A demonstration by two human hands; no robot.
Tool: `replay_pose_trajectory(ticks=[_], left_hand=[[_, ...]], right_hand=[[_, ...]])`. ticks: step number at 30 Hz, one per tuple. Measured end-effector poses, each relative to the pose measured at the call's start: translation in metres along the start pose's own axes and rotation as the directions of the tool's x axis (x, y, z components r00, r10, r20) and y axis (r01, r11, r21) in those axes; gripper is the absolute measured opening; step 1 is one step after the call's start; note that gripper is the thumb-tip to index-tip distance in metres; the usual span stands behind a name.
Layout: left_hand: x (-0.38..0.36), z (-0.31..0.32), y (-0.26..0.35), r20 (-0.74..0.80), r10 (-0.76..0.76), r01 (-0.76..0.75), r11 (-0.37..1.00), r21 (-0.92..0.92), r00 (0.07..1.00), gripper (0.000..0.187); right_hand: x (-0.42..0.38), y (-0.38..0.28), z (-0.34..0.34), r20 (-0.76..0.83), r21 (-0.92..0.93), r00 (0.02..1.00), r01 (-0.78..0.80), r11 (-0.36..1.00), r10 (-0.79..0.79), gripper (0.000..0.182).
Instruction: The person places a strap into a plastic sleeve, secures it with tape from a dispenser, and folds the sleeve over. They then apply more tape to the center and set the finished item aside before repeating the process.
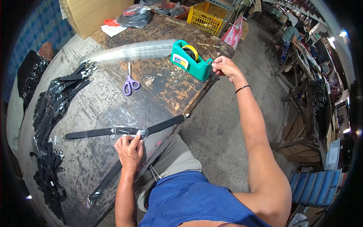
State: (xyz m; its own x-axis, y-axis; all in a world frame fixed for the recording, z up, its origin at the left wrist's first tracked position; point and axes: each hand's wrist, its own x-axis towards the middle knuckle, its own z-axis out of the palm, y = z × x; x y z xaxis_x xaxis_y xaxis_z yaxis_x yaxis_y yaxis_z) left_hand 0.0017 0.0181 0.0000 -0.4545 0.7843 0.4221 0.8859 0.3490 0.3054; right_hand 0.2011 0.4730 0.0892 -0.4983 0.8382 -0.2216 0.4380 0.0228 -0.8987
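Observation:
My left hand (pixel 129 151) presses its fingertips on a clear plastic wrap around a black strap (pixel 164 125) with metal clips, near the table's front edge. Away to the right, my right hand (pixel 225 68) is pinched at the cutting end of a green tape dispenser (pixel 202 70); what lies between the fingertips is too small to make out. The dispenser holds a yellow-cored tape roll (pixel 190 52). Purple scissors (pixel 131 85) lie on the table between the strap and a stack of clear plastic sleeves (pixel 132 52).
Black straps (pixel 56 102) are heaped along the table's left side. A cardboard box (pixel 94 17), a dark plastic bag (pixel 135 19) and a yellow crate (pixel 205 18) stand at the back. Another person (pixel 290 39) works at a far table on the right.

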Motion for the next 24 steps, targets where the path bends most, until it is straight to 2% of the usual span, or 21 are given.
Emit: replay_pose_trajectory(ticks=[8,10,11,12,13,15,17,18,19,20,22,24], left_hand=[[0.001,0.000,0.000,0.004,0.004,-0.004,1.000,0.002,1.000,0.027],[0.001,0.000,0.000,-0.017,0.010,-0.010,1.000,0.004,1.000,0.026],[0.001,0.000,0.000,-0.002,0.003,-0.003,1.000,0.011,1.000,0.026],[0.001,0.001,0.000,-0.013,0.010,-0.010,1.000,0.012,1.000,0.026],[-0.001,0.002,-0.001,-0.019,0.013,-0.013,1.000,0.016,1.000,0.026],[-0.002,0.004,-0.003,-0.015,0.012,-0.012,1.000,0.001,1.000,0.025],[-0.002,0.005,-0.004,-0.011,0.015,-0.015,1.000,0.019,1.000,0.024],[-0.003,0.005,-0.004,-0.012,0.011,-0.010,1.000,0.021,1.000,0.024],[-0.002,0.005,-0.004,-0.019,0.013,-0.013,1.000,0.019,1.000,0.024],[-0.001,0.005,-0.005,-0.016,0.007,-0.007,1.000,0.021,1.000,0.024],[-0.002,0.005,-0.005,-0.008,0.001,-0.001,1.000,0.008,1.000,0.026],[-0.002,0.006,-0.006,0.000,-0.006,0.006,1.000,-0.002,1.000,0.026]], right_hand=[[0.003,0.013,0.003,0.037,0.075,0.999,-0.015,0.997,0.012,0.020],[0.015,0.024,0.007,0.004,-0.036,0.989,0.151,0.988,-0.151,0.020],[0.028,0.035,0.003,0.040,-0.106,0.971,0.239,0.965,-0.236,0.026],[0.024,0.027,0.004,-0.042,-0.479,0.951,0.249,0.842,-0.305,0.029],[0.018,0.019,0.008,-0.077,-0.779,0.916,0.191,0.597,-0.395,0.033],[0.032,0.052,-0.002,-0.095,-0.843,0.909,0.143,0.518,-0.407,0.037],[0.009,0.057,-0.003,-0.090,-0.712,0.939,0.172,0.681,-0.331,0.028],[-0.006,0.066,0.005,-0.047,-0.704,0.953,0.180,0.687,-0.299,0.028],[-0.028,0.077,0.012,0.045,-0.450,0.982,0.185,0.874,-0.185,0.024],[-0.051,0.088,0.019,0.154,-0.162,0.984,0.118,0.980,-0.093,0.019],[-0.104,0.114,0.057,0.328,-0.052,0.944,-0.025,0.998,0.041,0.016],[-0.150,0.147,0.098,0.488,-0.053,0.857,-0.163,0.985,0.168,0.019]])
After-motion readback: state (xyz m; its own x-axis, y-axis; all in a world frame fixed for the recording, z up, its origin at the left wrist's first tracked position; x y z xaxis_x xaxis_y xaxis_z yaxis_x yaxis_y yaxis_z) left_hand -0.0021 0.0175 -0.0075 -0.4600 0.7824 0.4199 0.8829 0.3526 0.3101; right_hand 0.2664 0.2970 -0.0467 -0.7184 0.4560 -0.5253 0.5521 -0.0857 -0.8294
